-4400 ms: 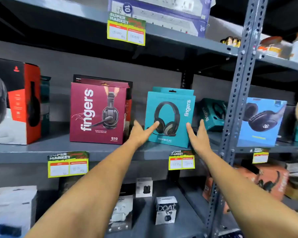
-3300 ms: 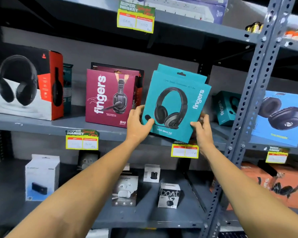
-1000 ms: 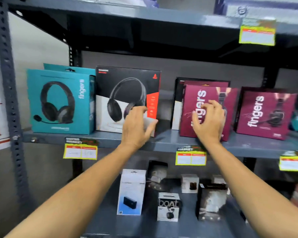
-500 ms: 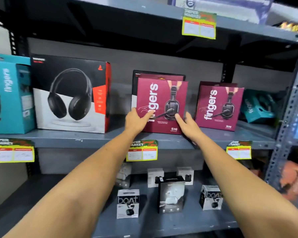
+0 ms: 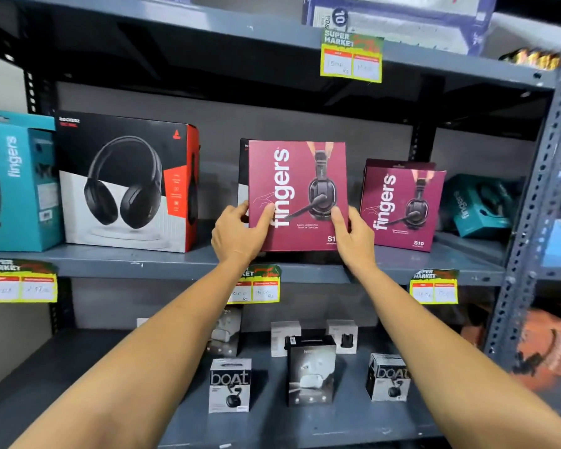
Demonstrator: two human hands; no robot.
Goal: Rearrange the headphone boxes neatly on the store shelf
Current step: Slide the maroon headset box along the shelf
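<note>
A maroon fingers headphone box [image 5: 297,189] stands upright at the middle of the grey shelf [image 5: 175,264]. My left hand [image 5: 240,233] grips its lower left edge and my right hand [image 5: 353,236] grips its lower right edge. Behind it a black box [image 5: 243,170] shows only a thin strip. A second maroon fingers box [image 5: 402,205] stands to the right, apart from the held one. A black, white and red headphone box [image 5: 127,183] stands to the left, and a teal fingers box [image 5: 13,183] at the far left edge.
A teal box [image 5: 480,202] lies tilted at the back right. A grey perforated upright [image 5: 531,202] rises on the right. Small earbud boxes [image 5: 230,384] stand on the lower shelf. Yellow price tags [image 5: 256,286] hang on the shelf edges.
Both hands have closed on the front maroon box's lower edges and it sits slightly higher and nearer to me. The view has shifted a little to the right.
</note>
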